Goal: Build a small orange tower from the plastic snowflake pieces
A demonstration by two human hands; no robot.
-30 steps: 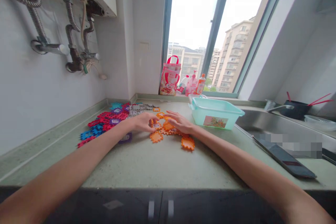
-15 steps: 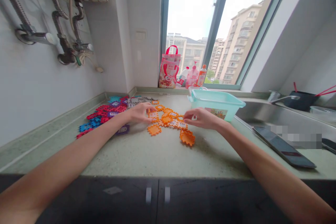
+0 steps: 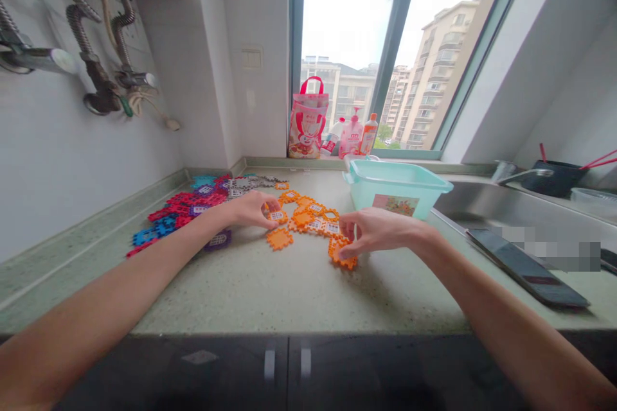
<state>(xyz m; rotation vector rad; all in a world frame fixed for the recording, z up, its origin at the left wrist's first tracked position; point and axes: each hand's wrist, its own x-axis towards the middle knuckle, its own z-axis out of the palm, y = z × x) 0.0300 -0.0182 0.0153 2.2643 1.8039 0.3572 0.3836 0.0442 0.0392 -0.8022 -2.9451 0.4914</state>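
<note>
Flat orange toothed tiles (image 3: 308, 215) lie spread on the green countertop (image 3: 270, 282). My left hand (image 3: 250, 209) rests at their left edge, fingers curled on one small orange tile (image 3: 276, 216). My right hand (image 3: 373, 231) has come down on the nearest orange tile (image 3: 343, 253), thumb and fingers pinching its edges. One loose orange tile (image 3: 280, 239) lies between my hands. To the left, red, blue, purple and grey tiles (image 3: 183, 215) form a heap.
A mint plastic tub (image 3: 398, 186) stands just behind my right hand. A sink (image 3: 511, 215) and a dark phone (image 3: 525, 266) are to the right. On the window sill stand a pink bag (image 3: 307, 125) and bottles (image 3: 359, 136). Pipes hang on the left wall.
My right hand pulled back from the middle of the orange tiles toward me and closed on the nearest tile. The left hand stayed on its tile. The view shifted slightly right.
</note>
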